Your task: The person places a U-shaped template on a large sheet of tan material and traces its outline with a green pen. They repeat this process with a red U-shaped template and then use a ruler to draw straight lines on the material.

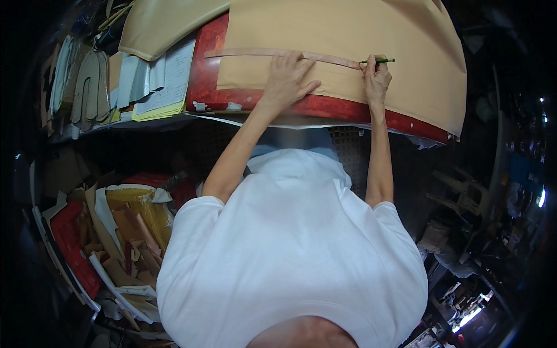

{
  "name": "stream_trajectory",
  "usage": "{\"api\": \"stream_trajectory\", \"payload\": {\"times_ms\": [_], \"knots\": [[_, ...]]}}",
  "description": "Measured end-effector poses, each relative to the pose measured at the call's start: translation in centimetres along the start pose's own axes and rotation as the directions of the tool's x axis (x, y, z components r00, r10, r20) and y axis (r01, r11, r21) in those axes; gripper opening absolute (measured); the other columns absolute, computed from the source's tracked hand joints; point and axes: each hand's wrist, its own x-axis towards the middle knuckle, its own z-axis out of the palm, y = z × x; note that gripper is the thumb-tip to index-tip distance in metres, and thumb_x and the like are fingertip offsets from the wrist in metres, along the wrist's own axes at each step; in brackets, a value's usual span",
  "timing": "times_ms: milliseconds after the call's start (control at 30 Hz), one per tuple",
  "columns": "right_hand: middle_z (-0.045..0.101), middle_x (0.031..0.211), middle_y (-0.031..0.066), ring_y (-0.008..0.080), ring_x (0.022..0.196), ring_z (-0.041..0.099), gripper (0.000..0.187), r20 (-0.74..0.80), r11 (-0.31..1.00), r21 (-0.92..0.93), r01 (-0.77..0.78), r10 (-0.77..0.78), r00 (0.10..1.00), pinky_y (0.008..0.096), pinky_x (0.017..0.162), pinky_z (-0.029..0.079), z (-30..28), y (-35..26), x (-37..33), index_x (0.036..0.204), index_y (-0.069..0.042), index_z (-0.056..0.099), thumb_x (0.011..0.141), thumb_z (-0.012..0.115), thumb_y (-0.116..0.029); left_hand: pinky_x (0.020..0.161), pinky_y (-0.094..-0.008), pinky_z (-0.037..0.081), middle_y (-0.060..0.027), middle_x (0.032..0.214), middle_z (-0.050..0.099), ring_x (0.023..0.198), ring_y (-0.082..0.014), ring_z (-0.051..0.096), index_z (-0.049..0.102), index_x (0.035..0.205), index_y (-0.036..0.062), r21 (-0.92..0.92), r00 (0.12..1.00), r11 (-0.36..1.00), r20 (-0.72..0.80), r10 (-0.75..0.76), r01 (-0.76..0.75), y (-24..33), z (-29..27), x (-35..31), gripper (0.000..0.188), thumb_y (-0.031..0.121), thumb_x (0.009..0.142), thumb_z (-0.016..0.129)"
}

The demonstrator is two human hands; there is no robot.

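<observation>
Tan, broad, leather-like sheet (348, 29): judged light, limp, easily creased; best lifted by opposite edges. Smooth-looking, plain; laid across a red-topped table (203, 78). Long, narrow, pinkish-brown strip (246, 52): laid upon it, held down by the left hand (287, 76), fingers spread apart. Slim green pen (384, 60): pinched in the right hand (376, 80).

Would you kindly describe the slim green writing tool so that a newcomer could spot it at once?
Start at the red-topped table at the picture's top, partly covered by a large tan sheet. Across that sheet runs a long, narrow, pinkish-brown strip; at its right end, the person's right hand holds the slim green writing tool. Its green stands out against the tan and brown.
</observation>
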Motion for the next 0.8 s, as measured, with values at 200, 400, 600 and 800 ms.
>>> {"api": "stream_trajectory", "payload": {"times_ms": [200,400,600,800], "knots": [[0.068,0.077,0.0132,0.0239,0.073,0.070,0.028,-0.165,0.952,0.267,-0.151,0.200,0.966,0.0355,0.069,0.054,0.0,1.0,-0.2,0.097,0.000,0.060,0.101,0.049,-0.025,0.111,-0.0504,0.024,-0.0135,0.135,0.047,0.130,-0.0286,0.039,0.057,0.130,0.0135,0.045,0.999,0.998,-0.031,0.034,-0.032,-0.9,0.3,1.5,0.061,0.054,0.085,0.062],[0.073,0.089,0.0115,0.0268,0.090,0.070,0.034,-0.080,0.999,-0.012,0.042,-0.042,0.996,0.0364,0.081,0.050,0.4,0.6,-0.4,0.109,-0.004,0.061,0.104,0.042,-0.031,0.110,-0.0482,0.026,-0.0122,0.136,0.048,0.130,-0.0284,0.040,0.057,0.129,0.0133,0.076,0.996,0.994,-0.010,0.086,-0.085,-1.6,0.2,2.6,0.061,0.055,0.085,0.061],[0.072,0.093,0.0112,0.0299,0.092,0.068,0.033,-0.025,0.992,-0.120,0.027,-0.030,0.999,0.0382,0.081,0.050,0.4,0.0,-0.6,0.110,-0.005,0.061,0.103,0.040,-0.029,0.110,-0.0490,0.026,-0.0124,0.137,0.048,0.130,-0.0290,0.040,0.058,0.127,0.0128,0.072,0.997,0.995,-0.035,0.073,-0.070,-1.5,0.2,1.8,0.059,0.054,0.085,0.061],[0.071,0.092,0.0131,0.0324,0.091,0.066,0.030,-0.012,0.983,-0.158,0.090,-0.093,0.996,0.0406,0.082,0.049,0.5,-0.9,-1.0,0.110,-0.005,0.061,0.102,0.045,-0.029,0.110,-0.0532,0.027,-0.0132,0.137,0.048,0.131,-0.0307,0.040,0.058,0.128,0.0130,0.120,0.997,0.991,-0.046,0.063,-0.058,-1.5,0.5,1.8,0.059,0.053,0.084,0.061]]}}
